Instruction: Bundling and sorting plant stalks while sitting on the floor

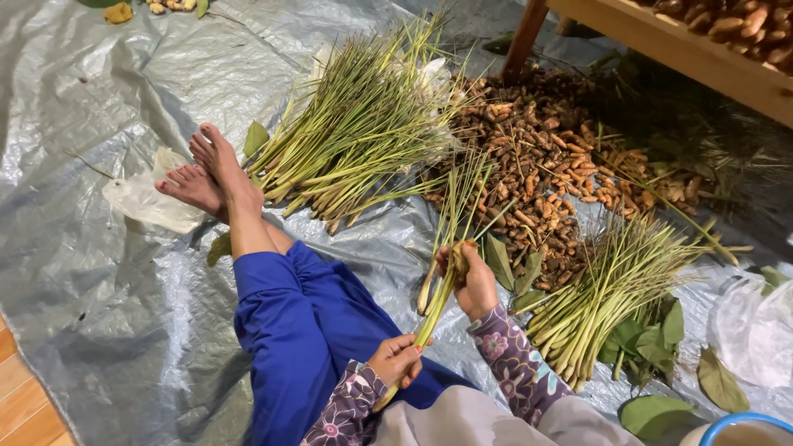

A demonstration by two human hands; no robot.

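A grey plastic tarp covers nearly the whole frame and carries everything else. Across the upper middle lies a wide heap of brown rhizomes, running right under the leg and edge of a wooden bench in the upper right corner. Left of that heap, at upper centre, sits the big pile of lemongrass stalks, fanned with its pale butts toward the lower left. A smaller lemongrass bundle lies at lower right, butts toward the bottom edge, with green leaves tucked under and beside it. The person's legs in blue trousers stretch from bottom centre to crossed bare feet at centre left, near a crumpled clear bag. Between the two piles, at lower centre, both hands work a few held stalks, whose long axis runs diagonally from lower left, up and to the right, leafy tips ending over the rhizomes. The left hand is closed around the butt end, low in the frame; the right hand is curled around the stalks further up, nearer the tips. The right hand is the closer one to the smaller bundle, which lies just to its right.
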